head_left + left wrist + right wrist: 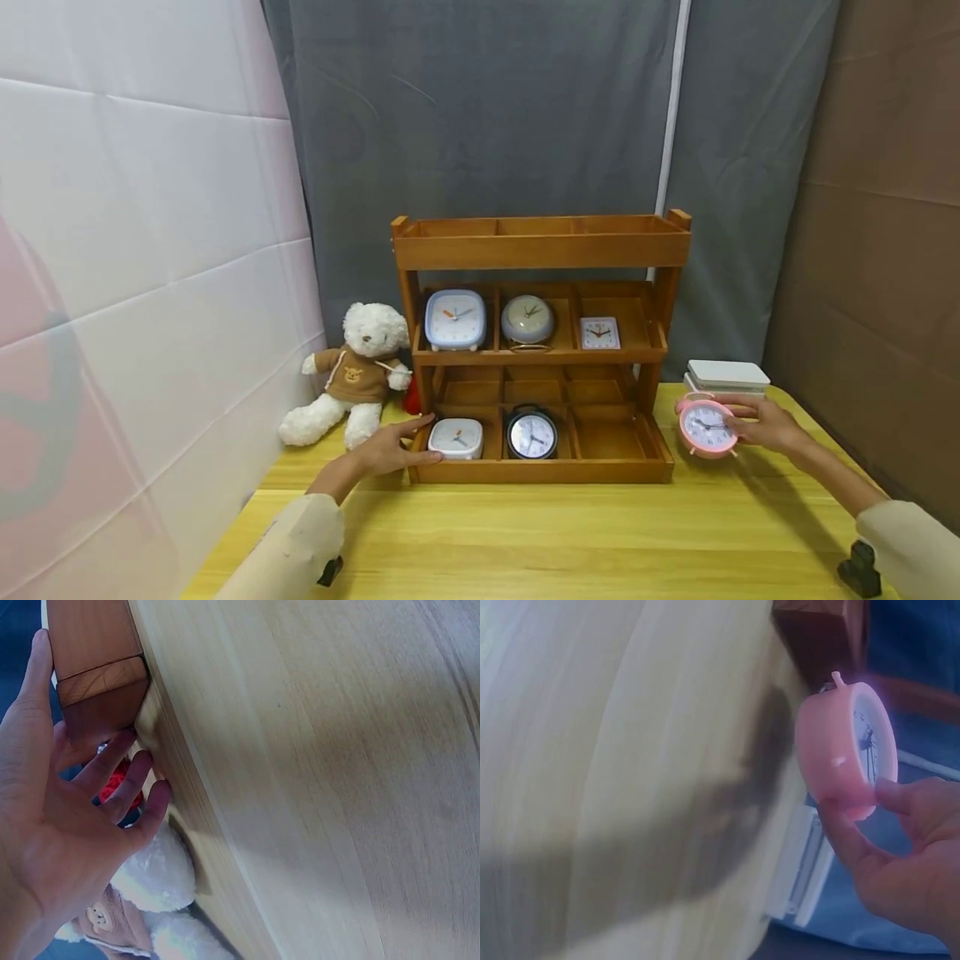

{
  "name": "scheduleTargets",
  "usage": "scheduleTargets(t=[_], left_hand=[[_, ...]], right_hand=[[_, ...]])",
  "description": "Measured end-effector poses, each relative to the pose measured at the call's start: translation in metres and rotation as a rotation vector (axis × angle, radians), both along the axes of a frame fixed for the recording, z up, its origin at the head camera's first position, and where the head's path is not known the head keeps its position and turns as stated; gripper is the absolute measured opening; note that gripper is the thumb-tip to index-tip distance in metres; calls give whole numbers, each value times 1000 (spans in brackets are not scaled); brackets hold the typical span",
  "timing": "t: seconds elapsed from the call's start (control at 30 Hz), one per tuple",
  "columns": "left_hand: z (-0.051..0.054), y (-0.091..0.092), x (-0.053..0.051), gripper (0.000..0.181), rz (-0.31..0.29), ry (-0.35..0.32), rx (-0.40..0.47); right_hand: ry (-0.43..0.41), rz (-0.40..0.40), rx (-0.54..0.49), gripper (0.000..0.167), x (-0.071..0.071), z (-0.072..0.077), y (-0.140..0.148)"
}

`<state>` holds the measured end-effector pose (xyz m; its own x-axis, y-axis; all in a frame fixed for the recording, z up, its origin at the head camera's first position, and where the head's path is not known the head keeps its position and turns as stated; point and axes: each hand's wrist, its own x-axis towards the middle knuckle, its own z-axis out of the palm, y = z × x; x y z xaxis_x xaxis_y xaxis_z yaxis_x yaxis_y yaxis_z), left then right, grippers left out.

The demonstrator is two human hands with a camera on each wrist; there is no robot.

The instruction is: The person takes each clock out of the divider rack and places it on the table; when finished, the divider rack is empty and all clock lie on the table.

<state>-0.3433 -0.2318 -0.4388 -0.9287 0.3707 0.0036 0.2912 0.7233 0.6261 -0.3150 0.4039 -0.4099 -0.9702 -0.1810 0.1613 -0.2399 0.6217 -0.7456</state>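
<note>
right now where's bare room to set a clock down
Bare: the lower right compartment of the rack, right of the black clock, and the table in front, between the sleeves. Crowded: the rack's left end, with the left hand and teddy bear; and its right side, where the right hand holds the pink clock near white slabs.

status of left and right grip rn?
Left grip: open, touching the left end of the wooden shelf.
Right grip: closed, holding the pink alarm clock.

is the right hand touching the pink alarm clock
Touching: the right wrist view shows the right hand pinching the pink alarm clock by its edge.
</note>
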Motion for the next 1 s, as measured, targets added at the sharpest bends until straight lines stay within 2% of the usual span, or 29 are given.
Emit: scheduleTargets(t=[0.13,0.47,0.8,1.0], left_hand=[[-1,2,-2,88,-5,4,9],[3,6,-2,88,-16,12,1],[2,3,2,87,-14,17,-4],[4,1,3,88,0,17,-5]], right_hand=[[-10,-59,43,49,-4,-8,-1],[-30,-129,5,46,-14,-23,-7],[-48,-123,-125,35,-16,-39,-17],[-36,-83,-30,52,-9,-41,-25]])
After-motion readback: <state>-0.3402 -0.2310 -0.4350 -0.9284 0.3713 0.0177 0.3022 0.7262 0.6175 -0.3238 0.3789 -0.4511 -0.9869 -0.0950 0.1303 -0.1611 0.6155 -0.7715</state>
